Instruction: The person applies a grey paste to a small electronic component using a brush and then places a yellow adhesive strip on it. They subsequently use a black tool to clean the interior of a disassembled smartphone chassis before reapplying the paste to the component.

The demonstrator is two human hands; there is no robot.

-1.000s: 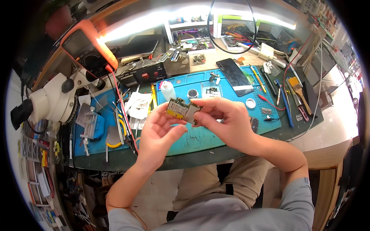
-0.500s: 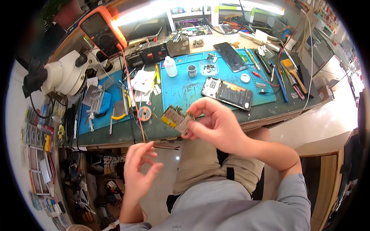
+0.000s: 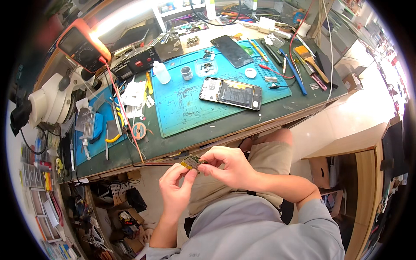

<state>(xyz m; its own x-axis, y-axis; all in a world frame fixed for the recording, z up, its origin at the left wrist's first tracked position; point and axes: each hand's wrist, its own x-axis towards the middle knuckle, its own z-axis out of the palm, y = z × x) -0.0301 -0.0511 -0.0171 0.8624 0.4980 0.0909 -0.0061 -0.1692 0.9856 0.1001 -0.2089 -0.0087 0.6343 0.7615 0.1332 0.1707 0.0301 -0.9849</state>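
Note:
A small phone circuit board point(image 3: 190, 162), with a yellow patch and a metal shield, is held over my lap, just off the bench's front edge. My left hand point(image 3: 175, 184) pinches its left side between thumb and fingers. The opposite side is gripped by my right hand point(image 3: 227, 168), whose fingertips cover part of the board. Beyond my hands, an opened phone point(image 3: 231, 93) lies on the blue mat point(image 3: 182, 117), its dark battery showing.
Behind the phone are a white bottle point(image 3: 161, 73), a small jar point(image 3: 186, 73), a clear parts tray point(image 3: 206, 67) and a dark phone panel point(image 3: 234, 51). To the left stand a microscope point(image 3: 54, 99) and an orange multimeter point(image 3: 82, 45). A brush point(image 3: 310, 58) lies at right.
My right hand has brought the board down and left, off the bench's edge. My left hand, empty before, has risen and closed on it. The view has shifted.

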